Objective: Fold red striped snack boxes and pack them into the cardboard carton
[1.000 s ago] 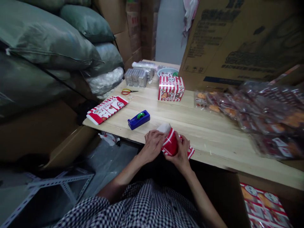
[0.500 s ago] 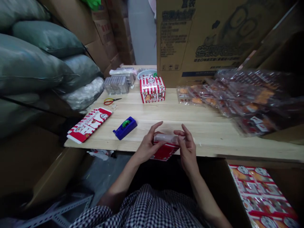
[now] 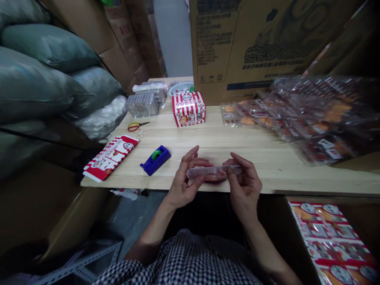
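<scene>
At the table's front edge, both hands hold a clear plastic tray (image 3: 212,172) with something reddish in or under it, not plainly visible. My left hand (image 3: 187,180) grips its left end, thumb in front and fingers behind. At the right end, my right hand (image 3: 243,178) pinches the rim between thumb and curled fingers. A blue tape dispenser (image 3: 156,160) with a green core stands left of my left hand. Further left lies a flat red-and-white carton (image 3: 109,157). Behind the hands stands a folded red-and-white striped box (image 3: 189,109).
Red-and-yellow scissors (image 3: 137,126) lie near stacked clear plastic containers (image 3: 143,105). Clear packs of snacks (image 3: 299,114) pile up on the right, before a large cardboard box (image 3: 231,47). Printed cartons (image 3: 335,241) sit below the table at right. Stuffed sacks (image 3: 50,47) rise on the left.
The plastic tray has turned so its long side faces me, and my hands are further apart. The red printed face seen below it before no longer shows. The view has shifted slightly.
</scene>
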{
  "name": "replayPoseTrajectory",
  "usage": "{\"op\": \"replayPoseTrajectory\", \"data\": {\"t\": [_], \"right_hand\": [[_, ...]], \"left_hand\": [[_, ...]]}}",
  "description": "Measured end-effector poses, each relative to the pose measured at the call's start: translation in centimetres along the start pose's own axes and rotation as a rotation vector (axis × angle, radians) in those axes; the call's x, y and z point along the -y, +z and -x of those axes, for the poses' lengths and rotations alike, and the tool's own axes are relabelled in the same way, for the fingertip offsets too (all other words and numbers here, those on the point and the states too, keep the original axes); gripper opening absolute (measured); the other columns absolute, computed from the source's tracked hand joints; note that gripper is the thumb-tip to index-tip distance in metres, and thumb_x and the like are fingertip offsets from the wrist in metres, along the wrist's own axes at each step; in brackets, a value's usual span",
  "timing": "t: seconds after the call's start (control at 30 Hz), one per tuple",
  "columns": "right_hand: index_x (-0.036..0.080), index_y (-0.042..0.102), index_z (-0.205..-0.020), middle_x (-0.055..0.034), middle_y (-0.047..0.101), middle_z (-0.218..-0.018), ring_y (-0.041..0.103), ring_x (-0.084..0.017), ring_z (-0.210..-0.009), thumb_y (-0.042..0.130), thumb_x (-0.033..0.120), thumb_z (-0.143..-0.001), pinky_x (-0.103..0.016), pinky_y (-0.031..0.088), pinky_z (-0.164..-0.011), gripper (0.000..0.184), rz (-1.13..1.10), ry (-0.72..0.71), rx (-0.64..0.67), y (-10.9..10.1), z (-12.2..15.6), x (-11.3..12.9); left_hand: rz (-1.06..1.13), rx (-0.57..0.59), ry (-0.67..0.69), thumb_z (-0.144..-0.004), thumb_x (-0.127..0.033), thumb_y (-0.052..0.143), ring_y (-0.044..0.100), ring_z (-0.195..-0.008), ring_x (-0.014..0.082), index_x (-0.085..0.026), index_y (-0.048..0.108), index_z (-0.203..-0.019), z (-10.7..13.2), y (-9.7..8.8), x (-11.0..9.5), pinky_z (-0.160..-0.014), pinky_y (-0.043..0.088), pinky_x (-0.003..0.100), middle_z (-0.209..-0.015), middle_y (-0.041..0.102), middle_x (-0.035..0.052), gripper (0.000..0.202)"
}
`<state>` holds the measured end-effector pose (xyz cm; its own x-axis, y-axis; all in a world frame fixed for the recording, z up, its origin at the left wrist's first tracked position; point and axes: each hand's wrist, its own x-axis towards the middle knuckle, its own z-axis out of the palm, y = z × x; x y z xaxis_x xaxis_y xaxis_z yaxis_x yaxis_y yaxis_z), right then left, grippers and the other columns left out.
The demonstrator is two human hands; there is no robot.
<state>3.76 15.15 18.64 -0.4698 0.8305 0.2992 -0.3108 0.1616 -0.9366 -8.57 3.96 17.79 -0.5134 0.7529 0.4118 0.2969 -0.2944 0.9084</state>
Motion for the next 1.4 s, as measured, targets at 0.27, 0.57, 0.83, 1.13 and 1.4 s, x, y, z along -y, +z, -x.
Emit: {"op": "replayPoseTrajectory", "data": {"t": [0.27,0.57,0.83,1.13,1.4], "right_hand": [[0.035,0.038,-0.15,-0.0046,0.06,-0.12,0.063,-0.02,-0.1,0.069,0.032,-0.088,-0.032,0.053,-0.08,0.069,-0.035,0.114,0.021,-0.3,-0.6,-4.0],[0.021,0.07,-0.102,-0.0026,0.072,-0.091,0.062,-0.02,-0.087,0.062,0.028,-0.086,-0.032,0.048,-0.083,0.02,-0.149,0.31,0.049,1.0,-2.0,-4.2],[0.02,0.068,-0.089,0.0023,0.066,-0.078,0.057,-0.016,-0.077,0.063,0.025,-0.081,-0.027,0.044,-0.075,0.01,-0.179,0.286,0.014,1.1,-2.5,-5.0],[0.022,0.068,-0.097,-0.0008,0.072,-0.092,0.063,-0.019,-0.085,0.065,0.035,-0.084,-0.031,0.048,-0.08,0.018,-0.256,0.361,0.13,0.7,-3.2,-4.7],[0.024,0.071,-0.104,-0.0027,0.074,-0.11,0.065,-0.026,-0.11,0.061,0.054,-0.086,-0.041,0.052,-0.094,0.037,-0.387,0.465,0.177,-0.3,-3.1,-5.2]], "left_hand": [[0.213,-0.053,-0.27,-0.094,-0.034,0.06,0.06,-0.113,0.0254,-0.023,0.035,-0.152,0.4,-0.4,1.8,-0.102,0.041,0.04,-0.12,0.066,0.0108,0.064],[0.314,-0.215,-0.44,-0.084,-0.025,0.068,0.063,-0.098,0.0201,-0.022,0.061,-0.131,-1.5,0.0,1.3,-0.09,0.045,0.029,-0.108,0.07,0.0034,0.048],[0.685,-0.222,-0.456,-0.084,-0.032,0.072,0.066,-0.108,0.0243,-0.011,0.075,-0.108,-1.0,-1.7,2.8,-0.101,0.044,0.033,-0.11,0.074,0.0123,0.032],[0.521,-0.137,-0.498,-0.081,-0.024,0.072,0.069,-0.084,0.0211,-0.012,0.077,-0.101,-1.6,-1.9,2.4,-0.088,0.048,0.032,-0.089,0.077,0.0076,0.024],[0.402,-0.353,-0.418,-0.083,-0.031,0.061,0.057,-0.066,0.0166,-0.015,0.068,-0.072,-2.2,0.4,4.6,-0.069,0.045,0.028,-0.067,0.066,-0.0006,0.021]]}}
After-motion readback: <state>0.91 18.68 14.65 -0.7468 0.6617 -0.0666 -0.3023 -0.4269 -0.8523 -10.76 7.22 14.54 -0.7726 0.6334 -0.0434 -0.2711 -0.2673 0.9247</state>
